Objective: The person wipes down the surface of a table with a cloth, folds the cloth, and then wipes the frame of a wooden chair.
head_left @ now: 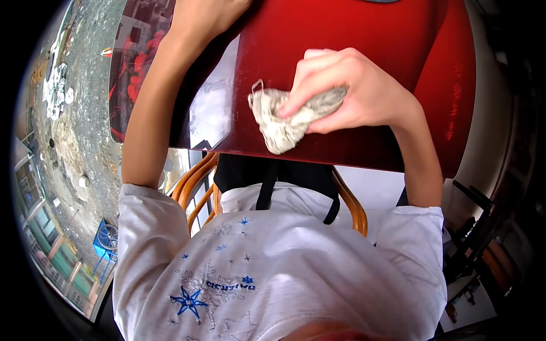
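Note:
In the head view my right hand (352,85) is closed around a crumpled, dirty-white rag (278,128), its fingers pressing into the fabric. A thin loop of thread sticks up from the rag's left end. The rag is over the near part of a glossy red table (341,28), close to its front edge; whether all of it touches the surface is hard to tell. At the top left, my left hand (207,14) is over the table's far left part. The frame's upper edge cuts off its fingers.
A dark rounded object (380,0) just shows at the top edge. Red floral patterning (142,62) marks the table's left end. Below the front edge are a chair's curved wooden arms (193,179). Rough concrete ground (79,131) and a blue wheeled thing (106,241) lie left.

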Motion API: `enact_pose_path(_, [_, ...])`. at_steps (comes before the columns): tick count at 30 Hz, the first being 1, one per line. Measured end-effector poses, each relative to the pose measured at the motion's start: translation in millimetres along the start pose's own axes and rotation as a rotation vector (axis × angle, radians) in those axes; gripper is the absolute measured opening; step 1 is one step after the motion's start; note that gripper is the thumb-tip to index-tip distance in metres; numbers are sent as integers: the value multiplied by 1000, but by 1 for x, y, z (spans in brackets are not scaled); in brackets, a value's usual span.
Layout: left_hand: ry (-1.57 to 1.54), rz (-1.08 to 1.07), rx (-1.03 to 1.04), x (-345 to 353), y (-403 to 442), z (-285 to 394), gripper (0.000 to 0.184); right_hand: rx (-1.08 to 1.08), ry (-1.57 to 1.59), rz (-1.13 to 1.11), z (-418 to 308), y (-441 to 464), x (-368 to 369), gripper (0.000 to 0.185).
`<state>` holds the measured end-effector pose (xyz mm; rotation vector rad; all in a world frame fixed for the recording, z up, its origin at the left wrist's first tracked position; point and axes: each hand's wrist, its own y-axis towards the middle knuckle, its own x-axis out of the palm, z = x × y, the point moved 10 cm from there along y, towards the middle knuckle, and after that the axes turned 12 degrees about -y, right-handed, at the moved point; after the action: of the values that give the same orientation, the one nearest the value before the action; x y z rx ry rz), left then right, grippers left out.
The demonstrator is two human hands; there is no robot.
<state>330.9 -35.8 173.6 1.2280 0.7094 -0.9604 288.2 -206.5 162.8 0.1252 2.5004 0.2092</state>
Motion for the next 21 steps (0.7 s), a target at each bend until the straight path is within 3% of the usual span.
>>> enact_pose_path(2, [-1, 4, 7, 0, 1, 1, 39, -65, 49, -114, -12, -2, 16, 35])
enact_pose_path(6, [7, 32, 31, 0, 2, 3, 39, 36, 38, -658, -31, -29, 60, 32])
enact_pose_path(10, [-5, 3, 24, 1, 1, 5, 38, -123, 390, -698, -39, -39, 39, 30])
enact_pose_path(12, [-23, -18, 9, 2, 4, 8, 38, -90, 501, -362, -23, -28, -16, 31])
enact_pose_path(14, [-30, 7, 30, -2, 3, 12, 38, 105, 361, 294, 23, -39, -78, 32])
enact_pose_path(18, [-47, -28, 5, -4, 4, 13, 37, 349, 323, 767, 68, -59, -116, 33])
enact_pose_path(20, [-57, -47, -27, -2, 5, 10, 40, 397, -298, 804, 55, -68, -128, 35])
enact_pose_path(21, [-70, 15, 43, -5, 6, 13, 35, 408, -327, 812, 56, -67, -126, 36])
